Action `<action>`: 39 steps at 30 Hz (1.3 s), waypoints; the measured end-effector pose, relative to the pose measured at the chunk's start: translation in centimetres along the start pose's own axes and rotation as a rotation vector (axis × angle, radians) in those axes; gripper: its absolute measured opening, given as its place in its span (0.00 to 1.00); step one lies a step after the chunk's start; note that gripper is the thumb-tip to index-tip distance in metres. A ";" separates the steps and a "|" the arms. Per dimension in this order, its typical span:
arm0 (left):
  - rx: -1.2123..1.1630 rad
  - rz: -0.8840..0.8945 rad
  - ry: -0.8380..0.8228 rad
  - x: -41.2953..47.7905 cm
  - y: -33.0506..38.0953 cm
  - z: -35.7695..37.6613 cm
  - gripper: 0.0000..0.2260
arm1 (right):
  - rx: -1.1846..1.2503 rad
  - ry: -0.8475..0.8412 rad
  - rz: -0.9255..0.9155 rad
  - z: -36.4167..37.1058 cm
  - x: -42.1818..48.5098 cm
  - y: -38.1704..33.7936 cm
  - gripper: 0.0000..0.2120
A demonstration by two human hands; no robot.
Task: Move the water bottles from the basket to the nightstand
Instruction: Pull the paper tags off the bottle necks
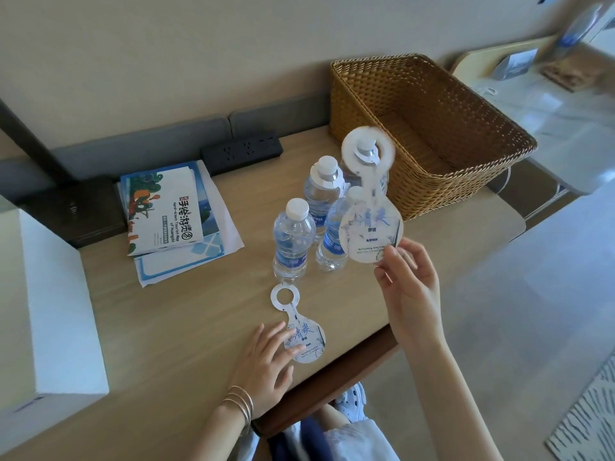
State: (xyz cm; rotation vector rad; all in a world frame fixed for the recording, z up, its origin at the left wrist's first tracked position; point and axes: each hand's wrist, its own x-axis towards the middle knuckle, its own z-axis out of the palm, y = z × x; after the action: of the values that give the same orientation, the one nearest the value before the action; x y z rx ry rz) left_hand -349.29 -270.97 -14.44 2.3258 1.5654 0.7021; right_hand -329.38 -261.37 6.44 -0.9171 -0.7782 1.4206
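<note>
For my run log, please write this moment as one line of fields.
bottles: four upright on nightstand | basket: looks empty | right hand: holds tag | left hand: on flat tag

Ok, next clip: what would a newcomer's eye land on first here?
Probably the paper tag held up mid-frame by the right hand, its ring around a bottle cap. Behind it four water bottles stand clustered on the wooden nightstand, beside an empty wicker basket. The left hand rests on a second tag lying flat.

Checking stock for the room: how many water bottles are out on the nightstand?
4, clustered beside the basket: front left, back left, front right partly behind the held tag, back right wearing that tag.
</note>
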 end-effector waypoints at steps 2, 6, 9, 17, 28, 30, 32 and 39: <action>-0.005 -0.002 -0.001 0.0 0.0 -0.1 0.17 | -0.012 -0.021 0.004 0.0 -0.3 0.5 0.06; -0.031 -0.018 0.011 -0.2 0.0 0.0 0.17 | -0.312 -0.037 0.056 -1.1 -0.7 3.2 0.05; -0.048 -0.012 0.026 -0.2 0.1 -0.2 0.16 | -0.612 -0.083 0.252 -3.3 -2.0 6.4 0.04; -0.214 -0.082 0.087 -0.6 0.0 -0.2 0.17 | -1.075 0.002 0.427 -6.7 -2.7 12.5 0.06; 0.027 0.035 -0.041 -0.3 -0.1 0.4 0.17 | -1.396 -0.005 -0.662 -2.2 4.3 6.0 0.39; 0.022 0.031 -0.040 -0.2 -0.1 0.3 0.17 | -1.437 -0.024 -0.705 -1.3 6.9 5.4 0.43; 0.025 0.025 -0.039 -0.2 -0.1 0.4 0.17 | -1.435 -0.108 -0.702 -0.7 8.7 5.6 0.48; 0.011 0.020 -0.036 -0.1 -0.1 0.3 0.17 | -1.357 -0.100 -0.677 -2.0 10.4 4.7 0.45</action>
State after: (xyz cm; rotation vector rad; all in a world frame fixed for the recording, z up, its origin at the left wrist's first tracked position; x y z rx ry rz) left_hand -349.27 -271.06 -14.76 2.3516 1.5370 0.6540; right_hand -329.50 -251.43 0.50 -1.3471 -1.9767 0.1856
